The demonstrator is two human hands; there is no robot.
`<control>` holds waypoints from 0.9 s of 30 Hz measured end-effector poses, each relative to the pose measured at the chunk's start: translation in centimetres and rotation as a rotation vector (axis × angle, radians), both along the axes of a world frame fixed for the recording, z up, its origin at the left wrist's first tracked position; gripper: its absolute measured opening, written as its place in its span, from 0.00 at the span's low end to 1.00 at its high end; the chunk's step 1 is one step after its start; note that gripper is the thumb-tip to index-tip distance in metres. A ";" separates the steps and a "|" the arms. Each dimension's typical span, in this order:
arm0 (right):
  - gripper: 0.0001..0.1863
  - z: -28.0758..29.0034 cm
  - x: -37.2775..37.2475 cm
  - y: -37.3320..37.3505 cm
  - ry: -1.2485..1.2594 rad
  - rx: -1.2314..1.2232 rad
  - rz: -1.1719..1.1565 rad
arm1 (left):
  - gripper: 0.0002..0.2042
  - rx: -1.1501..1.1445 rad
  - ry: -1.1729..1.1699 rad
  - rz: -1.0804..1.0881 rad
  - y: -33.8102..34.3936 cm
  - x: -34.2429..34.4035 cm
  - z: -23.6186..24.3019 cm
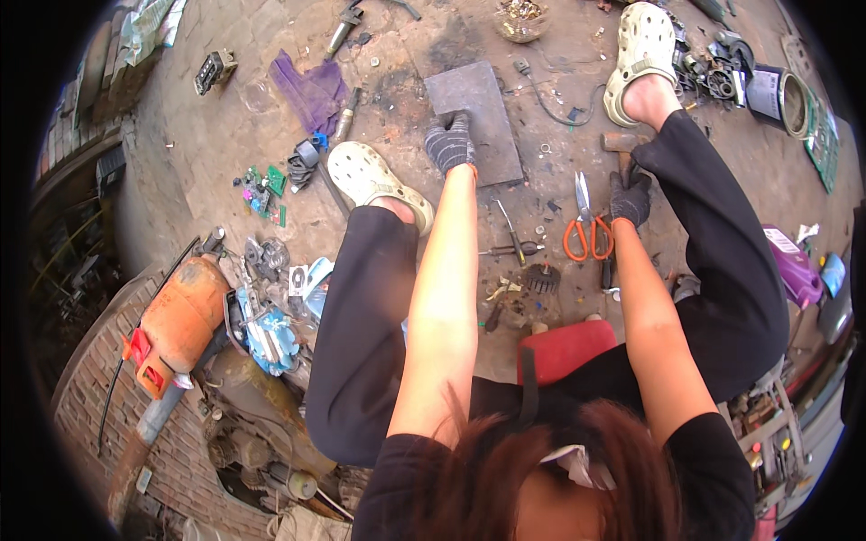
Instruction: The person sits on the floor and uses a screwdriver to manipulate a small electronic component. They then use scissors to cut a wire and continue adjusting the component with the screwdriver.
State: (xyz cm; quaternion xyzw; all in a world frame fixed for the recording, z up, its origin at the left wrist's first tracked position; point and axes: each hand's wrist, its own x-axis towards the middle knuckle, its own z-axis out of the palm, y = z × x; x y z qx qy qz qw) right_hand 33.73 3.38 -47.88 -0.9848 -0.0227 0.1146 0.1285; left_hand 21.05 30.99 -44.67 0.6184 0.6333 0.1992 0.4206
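Observation:
My left hand, in a dark striped work glove, lies over the left part of a flat grey slab. Its fingers look curled together; whatever they may pinch is hidden. In a matching glove, my right hand is wrapped round the handle of a hammer, whose head points away from me. Orange-handled scissors lie just left of that hand with blades pointing away. Farther left are a screwdriver and a dark comb-like part.
My pale clogs stand either side of the slab. A purple cloth and circuit-board scraps lie left. Far off is a glass bowl of small metal pieces. An orange tank is left; a can and purple bottle are right.

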 end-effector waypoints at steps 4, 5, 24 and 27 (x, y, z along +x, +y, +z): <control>0.29 -1.0 0.3 0.0 -0.001 -0.088 0.101 | 0.12 0.015 -0.038 -0.024 0.5 -1.1 -1.2; 0.28 -1.0 0.1 -0.1 0.040 -0.093 0.089 | 0.12 -0.022 -0.079 0.005 0.5 -1.5 -1.6; 0.27 6.3 -4.8 9.0 0.500 0.527 0.175 | 0.22 0.161 -0.233 -0.395 1.0 -2.7 -0.5; 0.29 6.1 -5.1 9.9 0.593 0.515 0.267 | 0.19 0.254 -0.120 -0.281 0.8 -2.6 -0.2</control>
